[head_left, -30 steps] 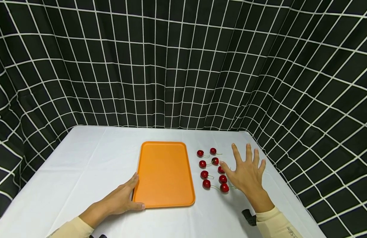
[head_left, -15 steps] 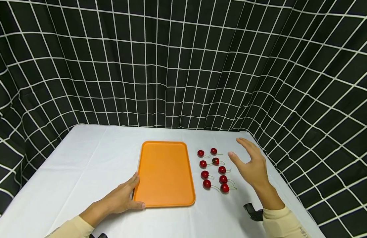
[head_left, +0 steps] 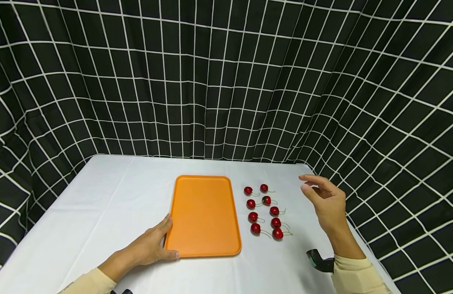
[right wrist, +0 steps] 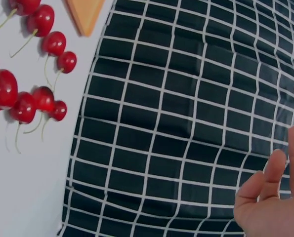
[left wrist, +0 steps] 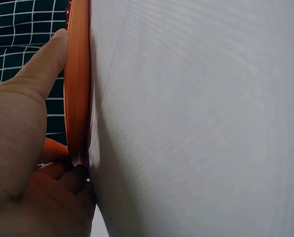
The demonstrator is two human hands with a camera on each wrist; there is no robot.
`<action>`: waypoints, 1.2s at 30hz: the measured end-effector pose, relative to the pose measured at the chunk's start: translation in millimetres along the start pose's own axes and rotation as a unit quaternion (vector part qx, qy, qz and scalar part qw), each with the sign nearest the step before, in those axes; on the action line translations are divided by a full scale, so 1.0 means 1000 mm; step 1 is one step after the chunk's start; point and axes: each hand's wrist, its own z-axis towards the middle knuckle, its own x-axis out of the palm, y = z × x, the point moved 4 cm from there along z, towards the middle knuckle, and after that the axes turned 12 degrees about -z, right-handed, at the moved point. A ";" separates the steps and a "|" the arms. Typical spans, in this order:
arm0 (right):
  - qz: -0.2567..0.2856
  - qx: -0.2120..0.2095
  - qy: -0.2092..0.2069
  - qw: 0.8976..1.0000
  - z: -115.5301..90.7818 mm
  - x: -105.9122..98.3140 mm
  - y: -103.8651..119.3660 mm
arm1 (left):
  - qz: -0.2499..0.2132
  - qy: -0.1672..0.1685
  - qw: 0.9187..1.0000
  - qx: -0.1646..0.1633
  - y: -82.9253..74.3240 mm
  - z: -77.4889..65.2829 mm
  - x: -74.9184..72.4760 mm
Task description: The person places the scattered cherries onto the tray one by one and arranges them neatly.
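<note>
From the head, looking forward and down over the counter to the curtain. From the left wrist, tipped sideways, very near the orange tray. From the right wrist, also tipped, looking across the counter from farther off. Shared by head and right wrist: cherries, curtain, tray corner.

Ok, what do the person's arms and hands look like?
Left hand and right hand are bare, no gloves. Left sleeve and right sleeve are long, cream, ending at the wrist; any print is too faint to read. A black device with a small greenish patch sits at the right wrist; black bits show by the left. No cables visible.
</note>
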 end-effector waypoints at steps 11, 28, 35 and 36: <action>0.019 0.019 0.028 0.999 -0.016 -0.005 -0.019 | 0.009 -0.003 1.000 -0.014 0.002 0.001 0.001; -0.016 0.132 0.060 0.989 -0.048 0.002 -0.062 | 0.011 -0.006 1.000 -0.011 0.000 0.000 0.000; -0.036 0.165 0.083 0.982 -0.064 0.004 -0.081 | 0.012 -0.001 1.000 -0.008 -0.001 0.000 0.000; -0.041 0.169 0.089 0.981 -0.066 0.004 -0.083 | 0.011 -0.001 1.000 -0.006 -0.001 0.000 0.000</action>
